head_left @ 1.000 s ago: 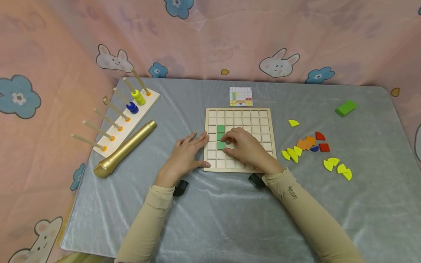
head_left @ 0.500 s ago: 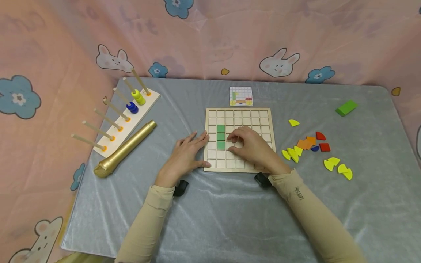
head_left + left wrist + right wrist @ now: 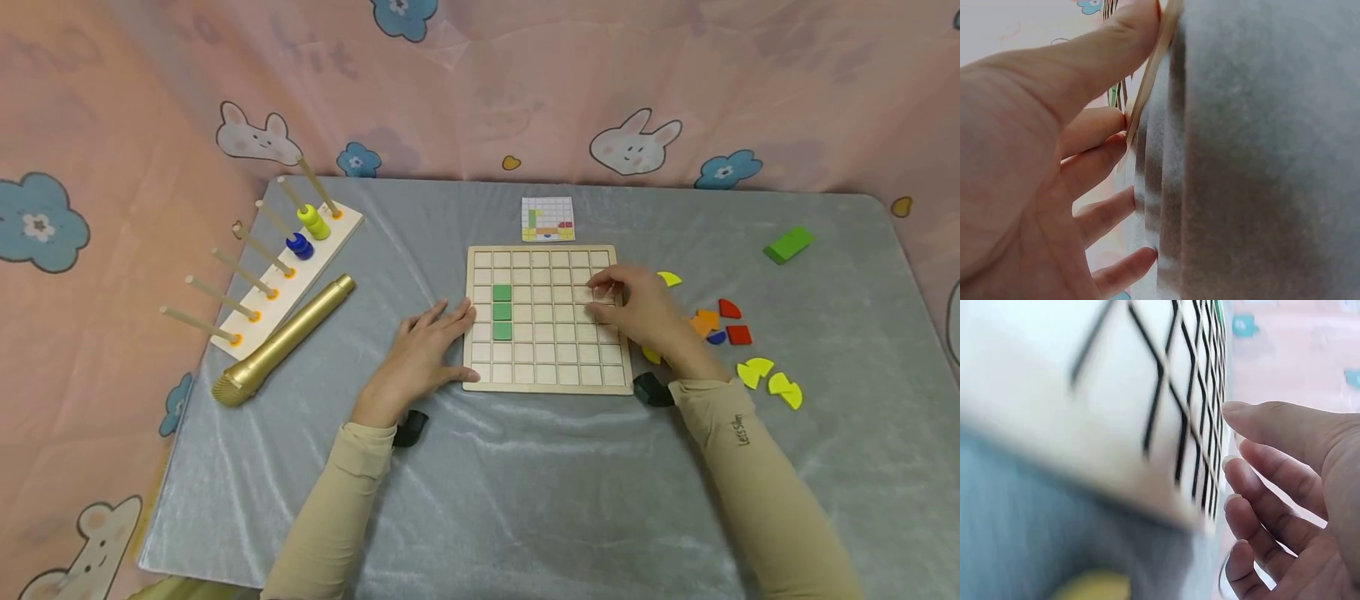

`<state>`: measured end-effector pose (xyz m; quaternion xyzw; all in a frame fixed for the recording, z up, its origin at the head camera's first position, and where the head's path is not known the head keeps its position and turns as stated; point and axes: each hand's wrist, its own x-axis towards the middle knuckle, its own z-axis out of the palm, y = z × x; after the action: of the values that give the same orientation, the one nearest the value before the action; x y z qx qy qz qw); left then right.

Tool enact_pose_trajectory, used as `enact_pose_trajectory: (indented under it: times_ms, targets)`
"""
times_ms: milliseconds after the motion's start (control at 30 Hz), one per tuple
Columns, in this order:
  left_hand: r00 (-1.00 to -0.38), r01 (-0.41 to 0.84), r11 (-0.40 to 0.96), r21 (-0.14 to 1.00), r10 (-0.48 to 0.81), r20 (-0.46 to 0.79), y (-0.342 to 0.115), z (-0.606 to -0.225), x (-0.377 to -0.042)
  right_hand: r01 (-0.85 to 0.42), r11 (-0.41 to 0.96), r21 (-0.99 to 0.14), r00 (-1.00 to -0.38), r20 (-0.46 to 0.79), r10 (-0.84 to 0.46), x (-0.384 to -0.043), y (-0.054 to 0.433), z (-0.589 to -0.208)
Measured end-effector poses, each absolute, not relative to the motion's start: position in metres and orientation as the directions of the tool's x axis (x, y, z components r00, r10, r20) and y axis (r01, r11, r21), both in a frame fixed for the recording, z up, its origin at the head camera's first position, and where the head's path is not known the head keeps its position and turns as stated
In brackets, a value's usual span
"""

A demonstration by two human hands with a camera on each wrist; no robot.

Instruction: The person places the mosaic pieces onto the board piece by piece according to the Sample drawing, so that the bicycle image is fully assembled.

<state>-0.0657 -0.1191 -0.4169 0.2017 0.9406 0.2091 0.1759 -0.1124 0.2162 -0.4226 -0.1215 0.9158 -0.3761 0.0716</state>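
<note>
A pale wooden grid board (image 3: 546,354) lies on the grey cloth in the head view. Three green square tiles (image 3: 502,311) fill a column of cells toward its left side. My left hand (image 3: 423,354) rests at the board's left edge, fingers spread, thumb at the lower left corner. In the left wrist view its thumb and fingertips meet the thin board edge (image 3: 1149,75). Over the board's right edge hovers my right hand (image 3: 648,312), fingers loosely bent, thumb apart from them. The right wrist view shows nothing between that hand's fingers (image 3: 1260,531).
Right of the board lie yellow quarter-round pieces (image 3: 759,367), orange tiles (image 3: 705,322), red pieces (image 3: 738,334) and a blue half-round (image 3: 716,337). A green block (image 3: 788,245) sits farther off. A pattern card (image 3: 547,219) is behind the board. Leftward are a peg stand (image 3: 303,271) and gold microphone (image 3: 285,340).
My right hand has drawn back from the green tiles and moved right across the board to its right edge, overlapping some loose pieces. The left hand has stayed in place.
</note>
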Motion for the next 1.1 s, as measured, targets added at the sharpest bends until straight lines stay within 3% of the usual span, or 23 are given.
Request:
enact_pose_trajectory:
  times_ms: [500, 833, 1100]
  targets:
    - [-0.851, 0.306, 0.827, 0.471, 0.46, -0.255, -0.12, -0.417, -0.066, -0.045, 0.742, -0.669, -0.996, -0.03, -0.087, -0.122, 0.284, -0.43]
    - [-0.851, 0.31, 0.825, 0.472, 0.462, -0.249, -0.121, -0.418, -0.065, 0.056, 0.769, -0.636, -0.995, -0.096, -0.008, -0.122, 0.3, -0.435]
    - [-0.852, 0.306, 0.823, 0.479, 0.461, -0.249, -0.121, -0.417, -0.064, 0.049, 0.786, -0.616, -0.997, -0.073, 0.004, -0.122, 0.299, -0.436]
